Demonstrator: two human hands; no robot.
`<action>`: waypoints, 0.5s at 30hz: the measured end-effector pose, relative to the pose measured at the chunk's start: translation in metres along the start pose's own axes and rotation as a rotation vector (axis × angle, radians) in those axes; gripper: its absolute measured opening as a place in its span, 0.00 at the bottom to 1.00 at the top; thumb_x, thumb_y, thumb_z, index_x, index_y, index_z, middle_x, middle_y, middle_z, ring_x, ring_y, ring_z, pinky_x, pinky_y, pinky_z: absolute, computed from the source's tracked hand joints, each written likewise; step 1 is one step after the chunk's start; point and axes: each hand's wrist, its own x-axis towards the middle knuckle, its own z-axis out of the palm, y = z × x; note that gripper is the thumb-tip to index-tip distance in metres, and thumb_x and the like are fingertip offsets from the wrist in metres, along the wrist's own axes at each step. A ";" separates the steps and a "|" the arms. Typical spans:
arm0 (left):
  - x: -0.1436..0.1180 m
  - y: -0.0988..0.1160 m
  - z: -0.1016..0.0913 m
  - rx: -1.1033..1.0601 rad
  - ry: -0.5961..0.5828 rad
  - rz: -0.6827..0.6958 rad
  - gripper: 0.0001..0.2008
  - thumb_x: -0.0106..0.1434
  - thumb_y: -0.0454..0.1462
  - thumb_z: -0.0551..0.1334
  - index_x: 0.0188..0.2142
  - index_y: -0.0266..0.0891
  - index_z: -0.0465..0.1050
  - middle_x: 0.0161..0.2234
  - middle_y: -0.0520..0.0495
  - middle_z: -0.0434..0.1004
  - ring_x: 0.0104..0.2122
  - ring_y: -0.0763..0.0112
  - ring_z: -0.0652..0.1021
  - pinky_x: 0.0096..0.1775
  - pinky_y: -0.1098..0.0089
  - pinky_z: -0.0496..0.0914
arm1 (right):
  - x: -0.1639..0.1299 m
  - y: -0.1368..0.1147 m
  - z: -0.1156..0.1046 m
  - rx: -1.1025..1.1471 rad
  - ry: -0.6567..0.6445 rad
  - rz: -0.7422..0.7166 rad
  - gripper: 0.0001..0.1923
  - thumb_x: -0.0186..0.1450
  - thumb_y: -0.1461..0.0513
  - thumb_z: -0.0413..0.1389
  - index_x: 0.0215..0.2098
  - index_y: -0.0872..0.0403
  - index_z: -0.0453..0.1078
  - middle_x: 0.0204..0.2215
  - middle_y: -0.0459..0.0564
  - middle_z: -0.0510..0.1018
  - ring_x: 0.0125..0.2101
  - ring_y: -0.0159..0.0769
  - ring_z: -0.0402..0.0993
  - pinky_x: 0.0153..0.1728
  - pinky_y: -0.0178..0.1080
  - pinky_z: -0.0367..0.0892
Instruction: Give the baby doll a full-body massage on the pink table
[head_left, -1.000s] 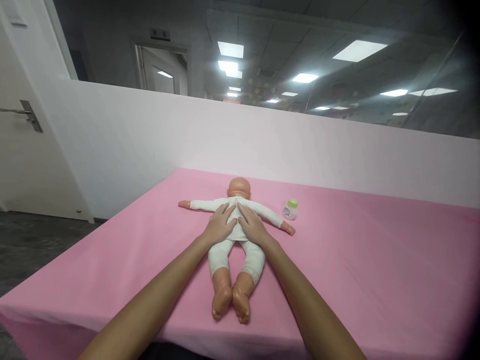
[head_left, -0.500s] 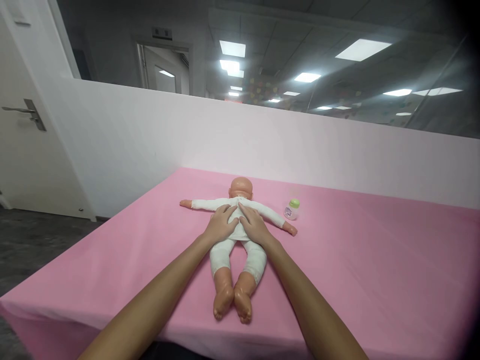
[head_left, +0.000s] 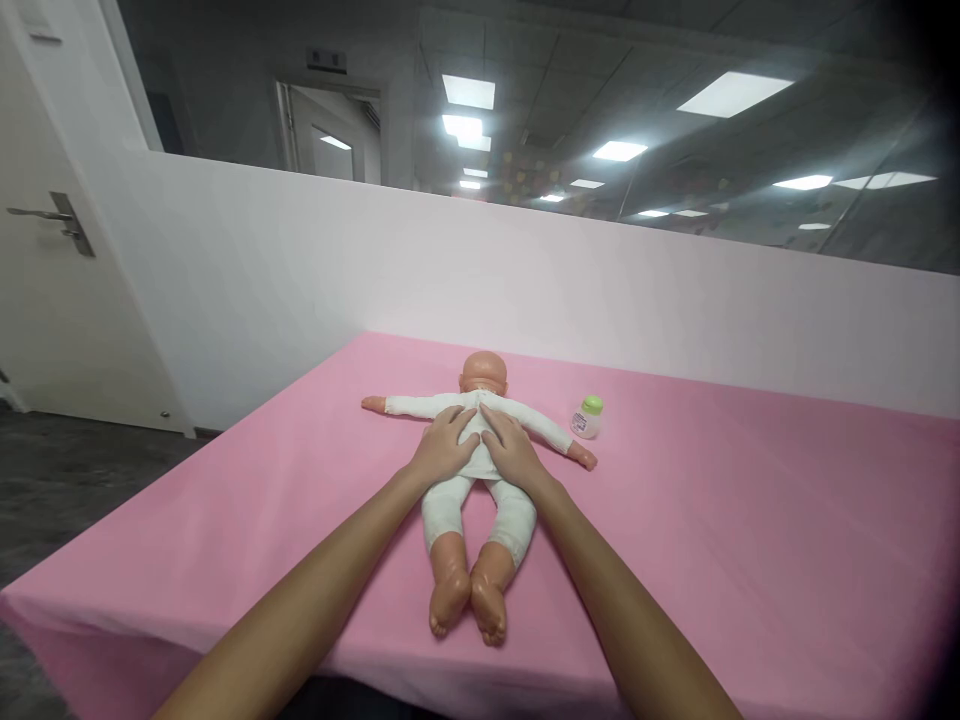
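A baby doll (head_left: 480, 462) in a white top and white trousers lies face down, its head toward the wall and its bare feet toward me. Its arms stretch out to both sides. My left hand (head_left: 445, 446) rests flat on the left side of the doll's back, fingers extended toward the shoulders. On the right side of the back lies my right hand (head_left: 511, 448), also open with fingers stretched forward. The two thumbs point inward and nearly meet over the middle of the back. Neither hand grasps anything.
A small clear bottle (head_left: 586, 418) with a green cap stands beyond the doll's right-side hand. Pink cloth covers the table (head_left: 720, 540). Behind it runs a low white wall (head_left: 600, 290) with dark glass above. A door (head_left: 67, 300) is at the left.
The view has shifted very slightly. Both hands stay on the doll's back, and the doll and bottle keep their places.
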 end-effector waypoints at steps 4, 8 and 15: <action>0.000 0.002 0.000 0.009 0.028 0.020 0.26 0.68 0.42 0.57 0.65 0.46 0.66 0.61 0.41 0.67 0.62 0.53 0.67 0.63 0.50 0.62 | 0.001 0.002 0.001 0.007 0.009 -0.005 0.29 0.70 0.58 0.47 0.69 0.49 0.60 0.68 0.49 0.63 0.68 0.46 0.56 0.69 0.55 0.51; -0.001 0.003 0.000 -0.002 0.024 0.009 0.27 0.68 0.42 0.57 0.66 0.44 0.65 0.64 0.39 0.63 0.65 0.53 0.65 0.65 0.49 0.60 | 0.000 0.001 0.001 0.013 0.028 -0.010 0.29 0.70 0.58 0.47 0.69 0.50 0.61 0.68 0.51 0.64 0.68 0.46 0.56 0.68 0.56 0.51; -0.002 0.005 0.000 -0.007 0.028 -0.016 0.27 0.69 0.42 0.57 0.66 0.42 0.65 0.68 0.39 0.59 0.67 0.52 0.62 0.67 0.48 0.57 | -0.003 -0.007 -0.004 0.036 0.018 0.002 0.28 0.70 0.59 0.48 0.68 0.50 0.62 0.67 0.51 0.65 0.68 0.45 0.57 0.68 0.54 0.51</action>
